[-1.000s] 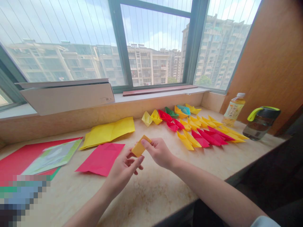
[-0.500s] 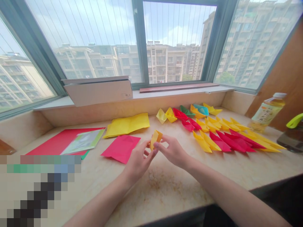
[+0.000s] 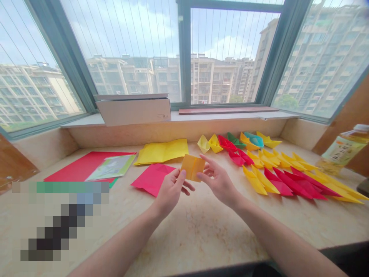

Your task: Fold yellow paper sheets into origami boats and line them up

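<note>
On the stone counter point(image 3: 201, 231) by the window, your left hand point(image 3: 170, 189) and right hand point(image 3: 219, 180) pinch opposite sides of the small yellow paper point(image 3: 192, 167), its crease running between them, neither nearer.

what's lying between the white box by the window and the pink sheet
Yellow paper lies between the white box and the pink sheet, as the head view shows.

The folded boats point(image 3: 298, 183) are paper, matt and crisply creased, as is the folded yellow square point(image 3: 193, 167). The counter point(image 3: 201, 231) looks like smooth, mottled stone with a soft sheen. The drink bottle point(image 3: 343, 150) is clear, glossy plastic; the box point(image 3: 135, 111) looks like matt white cardboard.
</note>
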The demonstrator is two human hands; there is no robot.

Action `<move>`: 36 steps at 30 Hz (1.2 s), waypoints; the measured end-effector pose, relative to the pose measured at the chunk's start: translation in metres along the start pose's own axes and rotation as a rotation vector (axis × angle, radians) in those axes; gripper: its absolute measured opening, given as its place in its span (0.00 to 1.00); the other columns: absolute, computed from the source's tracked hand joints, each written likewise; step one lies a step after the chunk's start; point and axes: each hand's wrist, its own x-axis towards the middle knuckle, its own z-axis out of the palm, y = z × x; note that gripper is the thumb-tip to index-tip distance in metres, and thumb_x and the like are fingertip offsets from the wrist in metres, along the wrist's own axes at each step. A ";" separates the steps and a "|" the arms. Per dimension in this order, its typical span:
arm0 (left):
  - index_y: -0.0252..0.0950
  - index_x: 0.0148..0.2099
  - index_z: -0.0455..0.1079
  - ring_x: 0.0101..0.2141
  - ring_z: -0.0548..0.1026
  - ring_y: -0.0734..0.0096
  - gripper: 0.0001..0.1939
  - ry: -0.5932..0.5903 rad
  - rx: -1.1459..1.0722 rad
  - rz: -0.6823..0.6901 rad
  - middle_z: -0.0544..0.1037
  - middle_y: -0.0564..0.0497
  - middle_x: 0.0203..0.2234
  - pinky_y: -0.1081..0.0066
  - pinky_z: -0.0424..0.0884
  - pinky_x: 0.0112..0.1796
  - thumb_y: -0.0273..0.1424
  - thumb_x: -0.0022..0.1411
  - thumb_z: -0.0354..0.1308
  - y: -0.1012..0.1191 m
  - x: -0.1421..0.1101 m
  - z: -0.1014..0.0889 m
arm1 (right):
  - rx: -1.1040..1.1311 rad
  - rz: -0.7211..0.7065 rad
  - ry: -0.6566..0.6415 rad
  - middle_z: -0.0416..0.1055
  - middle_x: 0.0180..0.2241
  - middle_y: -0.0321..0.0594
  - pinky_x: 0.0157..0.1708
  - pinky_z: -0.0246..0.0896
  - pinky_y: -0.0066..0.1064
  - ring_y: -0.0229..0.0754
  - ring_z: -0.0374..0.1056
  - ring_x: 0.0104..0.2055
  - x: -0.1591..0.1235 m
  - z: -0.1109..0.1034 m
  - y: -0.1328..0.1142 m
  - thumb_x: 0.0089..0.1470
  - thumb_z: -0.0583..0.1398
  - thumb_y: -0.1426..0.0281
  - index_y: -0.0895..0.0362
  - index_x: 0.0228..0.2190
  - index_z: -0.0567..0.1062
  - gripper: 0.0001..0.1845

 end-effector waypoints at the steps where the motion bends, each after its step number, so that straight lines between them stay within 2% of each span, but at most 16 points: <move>1: 0.31 0.45 0.71 0.25 0.78 0.68 0.20 0.017 -0.018 0.000 0.78 0.46 0.31 0.74 0.71 0.22 0.45 0.63 0.57 0.000 0.000 -0.001 | -0.043 -0.012 0.006 0.74 0.37 0.39 0.33 0.70 0.33 0.39 0.70 0.31 0.000 0.000 0.000 0.55 0.64 0.65 0.51 0.59 0.66 0.31; 4: 0.31 0.44 0.70 0.24 0.78 0.69 0.20 0.043 -0.100 -0.016 0.78 0.47 0.30 0.74 0.72 0.22 0.45 0.62 0.57 0.001 0.001 -0.002 | -0.151 -0.110 0.024 0.74 0.38 0.39 0.31 0.70 0.32 0.39 0.71 0.31 -0.002 0.000 -0.001 0.56 0.63 0.67 0.51 0.55 0.70 0.24; 8: 0.31 0.45 0.69 0.23 0.77 0.72 0.19 0.074 -0.206 -0.083 0.79 0.46 0.32 0.75 0.72 0.23 0.43 0.62 0.57 0.001 0.002 -0.003 | -0.229 -0.281 0.011 0.74 0.41 0.40 0.30 0.70 0.30 0.37 0.70 0.30 -0.004 0.001 0.000 0.60 0.60 0.69 0.49 0.54 0.69 0.21; 11: 0.31 0.46 0.67 0.23 0.77 0.74 0.17 0.124 -0.242 -0.134 0.79 0.47 0.30 0.76 0.73 0.25 0.40 0.63 0.57 0.000 0.003 -0.003 | -0.247 -0.326 -0.033 0.72 0.44 0.42 0.28 0.70 0.29 0.36 0.70 0.30 -0.007 0.001 0.000 0.61 0.58 0.69 0.50 0.50 0.71 0.15; 14: 0.31 0.45 0.66 0.22 0.77 0.73 0.18 0.153 -0.266 -0.122 0.79 0.48 0.28 0.76 0.73 0.25 0.42 0.62 0.59 -0.003 0.005 -0.004 | -0.262 -0.338 -0.025 0.73 0.40 0.41 0.31 0.71 0.31 0.38 0.71 0.31 -0.008 0.001 -0.002 0.59 0.59 0.70 0.53 0.43 0.72 0.09; 17: 0.31 0.44 0.67 0.22 0.76 0.73 0.21 0.126 -0.266 -0.070 0.78 0.49 0.27 0.76 0.71 0.24 0.43 0.57 0.64 -0.004 0.006 -0.006 | -0.259 -0.309 0.000 0.74 0.38 0.41 0.34 0.72 0.34 0.40 0.73 0.32 -0.008 0.001 -0.003 0.56 0.60 0.71 0.53 0.40 0.71 0.08; 22: 0.34 0.47 0.66 0.21 0.71 0.79 0.25 0.054 -0.293 -0.016 0.75 0.55 0.26 0.75 0.69 0.27 0.36 0.50 0.71 -0.003 0.006 -0.007 | -0.165 -0.191 0.010 0.76 0.37 0.40 0.36 0.72 0.35 0.44 0.76 0.36 -0.007 -0.002 -0.004 0.54 0.59 0.73 0.54 0.38 0.72 0.08; 25: 0.34 0.43 0.68 0.16 0.63 0.83 0.21 0.048 -0.287 -0.009 0.70 0.59 0.18 0.79 0.60 0.21 0.38 0.52 0.69 -0.004 0.008 -0.007 | -0.145 -0.184 0.009 0.76 0.36 0.39 0.41 0.71 0.36 0.44 0.74 0.40 -0.007 -0.004 -0.005 0.53 0.58 0.73 0.54 0.35 0.72 0.07; 28: 0.34 0.36 0.68 0.13 0.58 0.83 0.18 0.088 -0.291 -0.032 0.65 0.60 0.14 0.79 0.51 0.16 0.43 0.55 0.65 -0.006 0.009 -0.009 | -0.127 -0.188 -0.072 0.76 0.33 0.39 0.40 0.69 0.35 0.43 0.73 0.38 -0.009 -0.006 -0.007 0.54 0.54 0.74 0.55 0.35 0.72 0.08; 32: 0.33 0.34 0.69 0.15 0.62 0.81 0.19 0.164 -0.287 -0.041 0.70 0.56 0.19 0.79 0.55 0.15 0.46 0.57 0.62 -0.005 0.009 -0.009 | -0.163 -0.166 -0.183 0.77 0.33 0.39 0.39 0.68 0.34 0.43 0.73 0.37 -0.010 -0.006 -0.011 0.58 0.55 0.70 0.56 0.35 0.74 0.07; 36: 0.32 0.36 0.71 0.15 0.64 0.80 0.21 0.123 -0.198 -0.060 0.73 0.54 0.20 0.79 0.57 0.14 0.47 0.56 0.62 -0.003 0.007 -0.009 | -0.213 -0.119 -0.209 0.79 0.34 0.39 0.41 0.69 0.36 0.44 0.75 0.38 -0.010 -0.002 -0.009 0.56 0.62 0.66 0.55 0.35 0.76 0.06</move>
